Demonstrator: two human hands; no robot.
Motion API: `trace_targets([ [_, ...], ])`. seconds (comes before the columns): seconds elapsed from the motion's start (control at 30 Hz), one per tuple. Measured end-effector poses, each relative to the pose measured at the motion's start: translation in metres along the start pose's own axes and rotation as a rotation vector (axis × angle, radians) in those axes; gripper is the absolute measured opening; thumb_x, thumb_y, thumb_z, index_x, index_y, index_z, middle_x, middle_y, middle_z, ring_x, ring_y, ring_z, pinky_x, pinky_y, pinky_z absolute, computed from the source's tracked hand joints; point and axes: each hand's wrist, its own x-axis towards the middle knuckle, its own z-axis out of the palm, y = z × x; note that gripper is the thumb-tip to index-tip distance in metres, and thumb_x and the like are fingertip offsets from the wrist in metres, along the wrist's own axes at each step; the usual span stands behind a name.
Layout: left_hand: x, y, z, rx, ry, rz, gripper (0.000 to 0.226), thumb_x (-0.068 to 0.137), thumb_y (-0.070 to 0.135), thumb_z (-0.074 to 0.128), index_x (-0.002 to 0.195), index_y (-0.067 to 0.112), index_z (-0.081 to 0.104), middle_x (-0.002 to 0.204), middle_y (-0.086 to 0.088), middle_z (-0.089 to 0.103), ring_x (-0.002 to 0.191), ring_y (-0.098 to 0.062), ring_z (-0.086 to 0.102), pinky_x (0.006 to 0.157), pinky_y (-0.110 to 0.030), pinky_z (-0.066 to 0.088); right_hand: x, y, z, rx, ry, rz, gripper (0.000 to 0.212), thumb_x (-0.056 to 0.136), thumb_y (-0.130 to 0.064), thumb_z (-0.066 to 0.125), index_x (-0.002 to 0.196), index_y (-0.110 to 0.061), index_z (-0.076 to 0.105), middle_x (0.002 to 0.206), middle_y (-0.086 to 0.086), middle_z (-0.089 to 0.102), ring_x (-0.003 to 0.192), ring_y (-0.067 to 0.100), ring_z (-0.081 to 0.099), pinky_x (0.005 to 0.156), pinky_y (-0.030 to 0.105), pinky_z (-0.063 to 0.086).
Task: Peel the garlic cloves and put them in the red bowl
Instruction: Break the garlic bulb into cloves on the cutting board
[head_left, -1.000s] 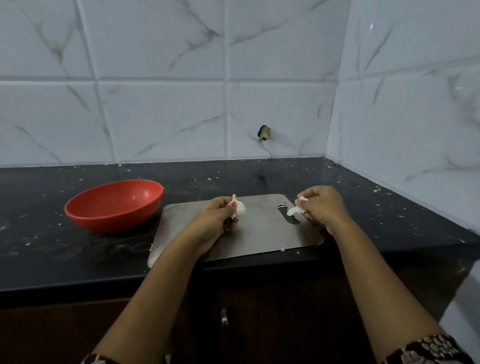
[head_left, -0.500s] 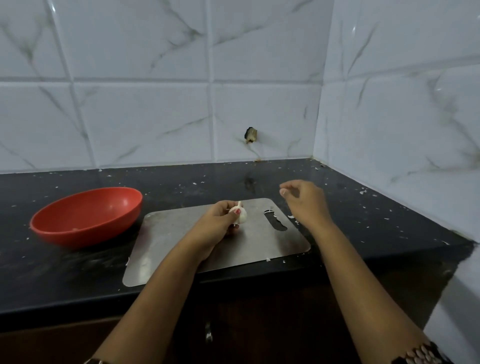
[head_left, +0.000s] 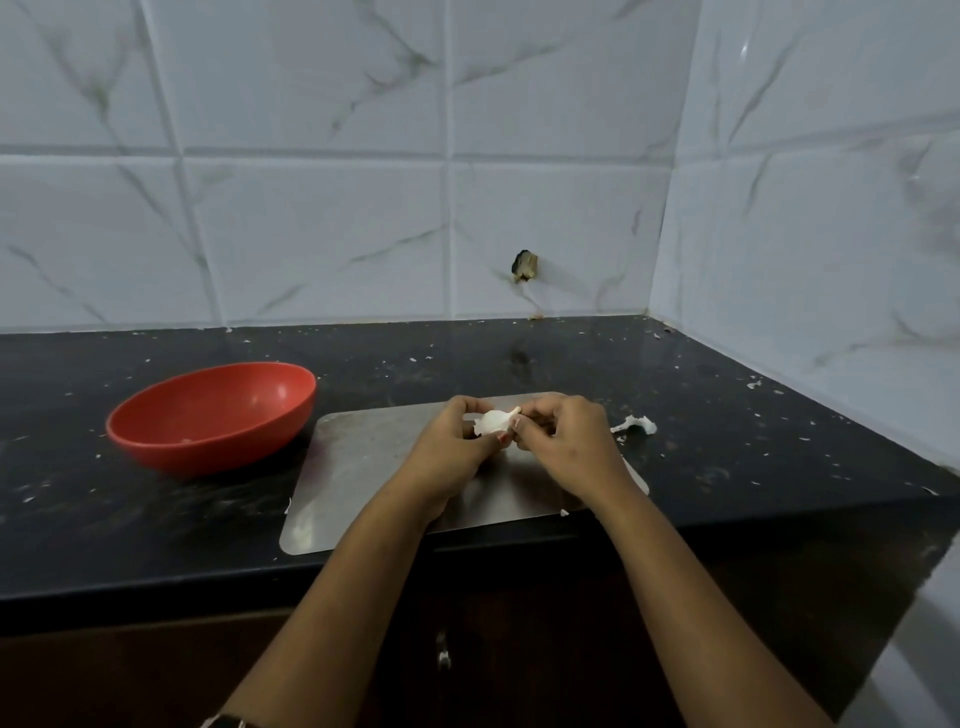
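The garlic (head_left: 493, 420) is held over the board (head_left: 363, 467), right of the bowl (head_left: 218, 452), with the left hand (head_left: 447, 447) curled round it and the right hand (head_left: 561, 441) pinching its tip. A hard tug could flick it onto the tabletop (head_left: 727, 457). Half a second ago the right hand hovered apart, holding nothing.

Both forearms forward, left hand (head_left: 444, 454) and right hand (head_left: 569, 447) close together, curled fingers around the garlic (head_left: 493, 420).
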Motion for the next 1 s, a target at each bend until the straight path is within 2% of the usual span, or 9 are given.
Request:
trace_targets([
  [0.2,-0.0018,-0.0004,0.0000,0.027,0.032,0.000,0.024,0.087,0.013,0.070,0.107,0.016,0.057,0.094,-0.011,0.066,0.074,-0.013,0.060,0.069,-0.023,0.050,-0.0013,0.0017,-0.0001,0.034,0.013,0.005,0.015,0.085,-0.005,0.065,0.093,-0.009,0.077,0.077,-0.002,0.072,0.069,0.001,0.067,0.067,0.010,0.050],
  [0.4,-0.0041,0.0028,-0.0013,0.085,0.007,-0.013,0.024,0.088,0.010,0.067,0.110,0.012,0.055,0.082,-0.006,0.065,0.068,-0.010,0.060,0.056,-0.012,0.047,-0.0028,-0.0010,0.0009,0.007,0.026,0.005,0.010,0.081,-0.006,0.067,0.086,-0.008,0.076,0.070,-0.002,0.070,0.063,0.000,0.064,0.063,0.010,0.049],
  [0.47,-0.0049,0.0033,-0.0011,0.107,0.007,-0.010,0.023,0.088,0.009,0.066,0.109,0.012,0.056,0.082,-0.006,0.066,0.070,-0.010,0.061,0.059,-0.016,0.048,-0.0031,-0.0012,0.0026,-0.026,0.038,0.009,0.009,0.081,-0.006,0.066,0.084,-0.007,0.075,0.072,0.002,0.071,0.063,0.003,0.064,0.060,0.011,0.048],
  [0.6,-0.0051,0.0032,0.0004,0.115,-0.008,0.009,0.021,0.088,0.008,0.066,0.105,0.012,0.055,0.086,-0.010,0.068,0.074,-0.016,0.063,0.069,-0.024,0.050,-0.0018,-0.0017,0.0054,-0.131,0.049,-0.014,0.011,0.081,-0.006,0.063,0.085,-0.005,0.073,0.073,0.007,0.071,0.068,0.015,0.067,0.064,0.028,0.052],
  [0.77,-0.0017,0.0024,-0.0006,0.010,0.024,-0.032,0.024,0.088,0.015,0.068,0.109,0.009,0.058,0.092,-0.011,0.066,0.077,-0.016,0.063,0.077,-0.029,0.052,-0.0023,0.0007,0.0004,0.086,0.010,0.022,0.013,0.084,-0.002,0.065,0.092,-0.003,0.075,0.076,0.006,0.073,0.069,0.012,0.071,0.070,0.024,0.059],
  [0.83,-0.0015,0.0022,-0.0009,-0.020,0.025,-0.038,0.018,0.091,0.014,0.064,0.107,0.008,0.058,0.093,-0.013,0.066,0.076,-0.016,0.061,0.078,-0.031,0.051,-0.0042,-0.0003,-0.0010,0.158,-0.016,0.019,0.013,0.086,0.001,0.064,0.093,-0.004,0.074,0.074,0.001,0.072,0.069,0.010,0.072,0.071,0.024,0.059],
  [0.9,-0.0016,0.0011,-0.0012,-0.030,0.022,-0.039,0.016,0.093,0.012,0.060,0.108,0.006,0.058,0.087,-0.012,0.067,0.070,-0.014,0.060,0.072,-0.027,0.051,-0.0056,-0.0020,-0.0003,0.142,-0.038,0.000,0.016,0.089,0.003,0.062,0.089,-0.009,0.073,0.071,-0.007,0.069,0.066,0.005,0.070,0.070,0.021,0.059],
  [1.0,-0.0013,0.0003,-0.0017,0.003,0.011,-0.031,0.015,0.094,0.011,0.058,0.108,0.005,0.058,0.080,-0.008,0.067,0.066,-0.012,0.060,0.067,-0.023,0.050,-0.0055,-0.0040,-0.0005,0.106,-0.037,-0.010,0.025,0.090,0.002,0.061,0.082,-0.021,0.068,0.069,-0.010,0.067,0.065,0.006,0.070,0.070,0.026,0.060],
])
